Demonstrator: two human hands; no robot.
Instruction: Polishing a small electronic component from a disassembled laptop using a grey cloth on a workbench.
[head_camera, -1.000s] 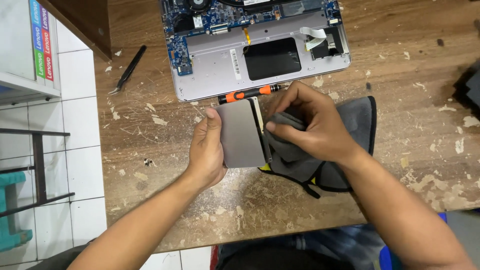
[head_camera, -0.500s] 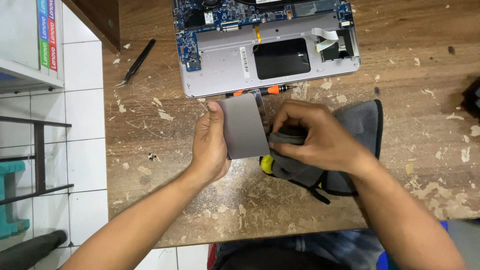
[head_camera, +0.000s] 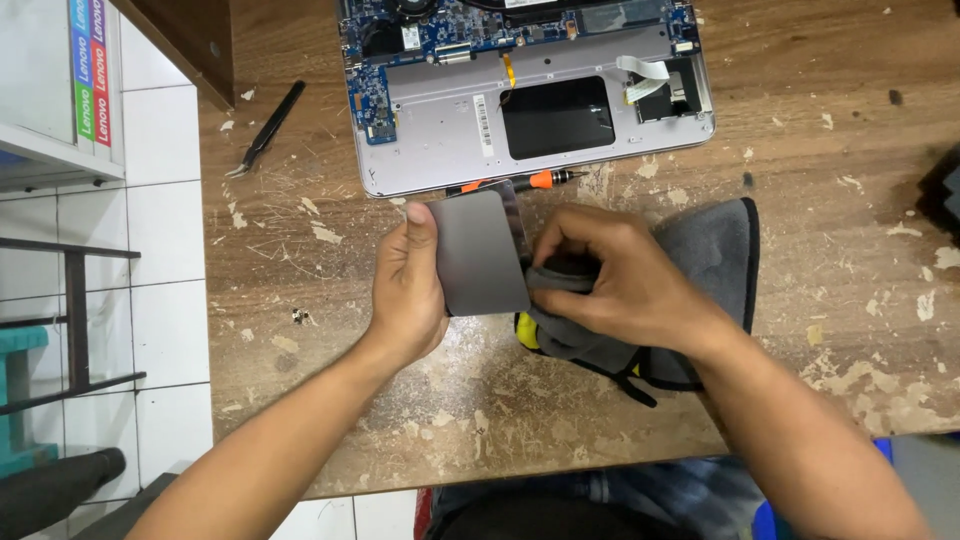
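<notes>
We hold the grey plate (head_camera: 482, 255) upright over the wooden table (head_camera: 300, 330), long axis pointing toward the open laptop (head_camera: 530, 90). Our left hand (head_camera: 408, 290) grips its left edge (thumb on top); our right hand (head_camera: 620, 285) presses a grey cloth (head_camera: 715, 245) against its right edge.

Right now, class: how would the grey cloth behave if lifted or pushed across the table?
The grey cloth bunches in folds under the right hand, so it is probably floppy and light. Draped on the rough wooden table, it would likely drag and wrinkle, not slide. The flat grey plate in the left hand looks stiff by contrast.
</notes>
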